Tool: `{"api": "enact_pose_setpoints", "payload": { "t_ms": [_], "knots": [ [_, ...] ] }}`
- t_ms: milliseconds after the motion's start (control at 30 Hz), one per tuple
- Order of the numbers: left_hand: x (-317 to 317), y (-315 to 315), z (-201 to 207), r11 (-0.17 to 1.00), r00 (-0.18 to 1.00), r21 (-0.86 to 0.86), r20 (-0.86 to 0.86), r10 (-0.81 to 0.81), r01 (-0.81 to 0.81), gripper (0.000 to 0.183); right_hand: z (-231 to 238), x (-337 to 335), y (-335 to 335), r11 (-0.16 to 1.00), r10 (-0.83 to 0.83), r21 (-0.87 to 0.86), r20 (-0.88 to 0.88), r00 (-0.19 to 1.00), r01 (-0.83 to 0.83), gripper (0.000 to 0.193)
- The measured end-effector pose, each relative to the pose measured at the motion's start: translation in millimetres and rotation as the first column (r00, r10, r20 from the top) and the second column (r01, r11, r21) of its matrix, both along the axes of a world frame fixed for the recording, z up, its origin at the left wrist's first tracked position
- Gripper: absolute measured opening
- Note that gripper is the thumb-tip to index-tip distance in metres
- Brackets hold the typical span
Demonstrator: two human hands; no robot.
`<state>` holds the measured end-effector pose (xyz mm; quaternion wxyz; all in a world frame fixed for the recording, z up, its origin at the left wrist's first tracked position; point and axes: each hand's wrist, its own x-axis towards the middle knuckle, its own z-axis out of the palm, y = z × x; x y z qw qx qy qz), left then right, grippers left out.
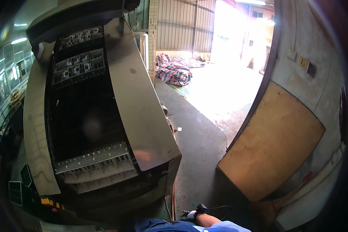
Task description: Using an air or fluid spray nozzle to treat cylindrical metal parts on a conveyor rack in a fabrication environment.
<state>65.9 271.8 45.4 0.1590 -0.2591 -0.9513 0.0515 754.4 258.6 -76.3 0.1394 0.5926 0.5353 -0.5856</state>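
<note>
At the bottom edge, my right forearm comes in from a light blue sleeve, with a dark device and cable [202, 208] strapped at the wrist. My right hand [190, 215] shows only as a small pale and dark patch in front of my dark blue clothing [162, 226]. Its fingers are too small and shadowed to read, and I cannot make out anything held. A large machine [141, 104] with broad beige side panels stands closest to it, ahead and to the left. My left hand is out of view.
A wooden board [276, 143] leans against the right wall. Grey floor [197, 154] runs between it and the machine towards a bright doorway. Striped tarpaulins [174, 71] lie heaped beyond. Green crates [16, 192] sit at the lower left; cables hang by the machine's near corner.
</note>
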Motion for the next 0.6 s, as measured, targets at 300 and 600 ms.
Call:
{"api": "enact_pose_setpoints", "payload": {
  "t_ms": [300, 600],
  "knots": [
    [104, 27, 143, 0.992, 0.882, -0.056, 0.454, 0.129, -0.116, 0.087, -13, 8, -7, 0.996, 0.015, 0.085, 0.01, 1.0, -0.016, 0.045],
    [54, 18, 64, 0.998, 0.966, 0.049, 0.258, 0.029, -0.043, 0.084, -44, 18, -8, 0.993, 0.045, -0.112, 0.045, 0.998, -0.039, 0.074]
  ]
}}
